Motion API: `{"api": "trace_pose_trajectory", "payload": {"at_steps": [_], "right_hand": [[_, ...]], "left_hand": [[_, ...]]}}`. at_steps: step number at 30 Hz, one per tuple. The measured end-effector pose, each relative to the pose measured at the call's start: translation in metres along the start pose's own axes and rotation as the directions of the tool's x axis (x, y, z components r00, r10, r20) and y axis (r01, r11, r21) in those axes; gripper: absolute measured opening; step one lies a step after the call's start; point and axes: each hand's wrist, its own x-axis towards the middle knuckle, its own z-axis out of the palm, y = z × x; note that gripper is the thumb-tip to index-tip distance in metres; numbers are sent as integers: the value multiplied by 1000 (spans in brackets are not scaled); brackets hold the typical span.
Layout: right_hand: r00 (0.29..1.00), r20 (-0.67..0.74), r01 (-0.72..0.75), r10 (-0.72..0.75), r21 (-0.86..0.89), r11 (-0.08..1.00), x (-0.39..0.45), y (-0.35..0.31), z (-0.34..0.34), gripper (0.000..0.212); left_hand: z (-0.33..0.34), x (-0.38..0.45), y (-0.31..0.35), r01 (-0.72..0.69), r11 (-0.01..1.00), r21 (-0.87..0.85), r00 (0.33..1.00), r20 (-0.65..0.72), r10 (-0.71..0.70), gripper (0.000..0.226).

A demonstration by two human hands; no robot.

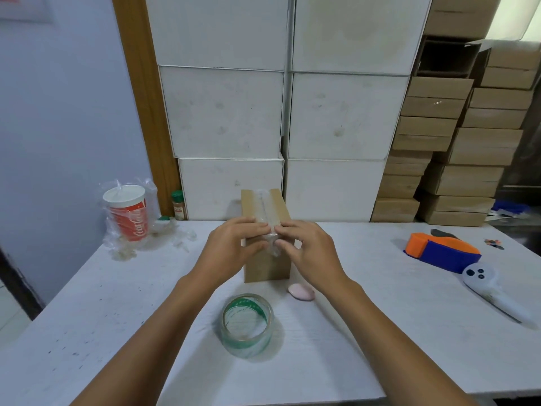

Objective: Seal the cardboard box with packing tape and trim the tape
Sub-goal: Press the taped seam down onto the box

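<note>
The person stands the small cardboard box upright on the bench, its top seam already covered by a clear strip of tape running away from the fingers. Both hands meet at the near top edge: the left hand and the right hand have their fingers spread flat rather than clenched, pressing the tape end down where it folds over the edge onto the front face, probably to bed it against the cardboard. Neither hand grips anything. The tape end below the fingertips looks crumpled, so it may still need smoothing or trimming. The tape roll lies toward the person from the fingers, between the forearms, and a small pink object sits just under the right wrist. An orange and blue dispenser lies well off to the right of the fingers, with open bench between; a wrapped cup stands well to their left
</note>
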Motion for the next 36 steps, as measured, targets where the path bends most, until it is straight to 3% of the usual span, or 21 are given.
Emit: {"api": "trace_pose_trajectory", "payload": {"at_steps": [7,13,24,26,30,33,36], "right_hand": [[999,-18,-39,39,5,999,-3,-7,1,31],[999,-34,-31,30,-15,999,-6,-5,3,29],[994,-113,6,-2,33,999,-6,7,10,24],[993,-120,5,1,49,999,-8,7,10,24],[992,-129,-4,13,68,998,-9,6,11,24],[991,-131,-6,15,69,998,-9,6,12,24],[993,-119,-6,14,62,998,-8,6,12,24]], "left_hand": [[-3,3,-9,-32,998,-46,999,24,33,40],[0,-3,-21,38,967,-251,999,19,-34,34],[-2,-5,-18,-53,990,-131,998,-30,49,29],[-9,-12,-11,0,985,-175,1000,15,2,37],[-33,-53,-17,264,907,-328,955,221,-197,52],[-50,-97,-44,311,920,-239,893,405,-196,47],[-54,-126,-57,283,942,-181,858,487,-164,52]]}}
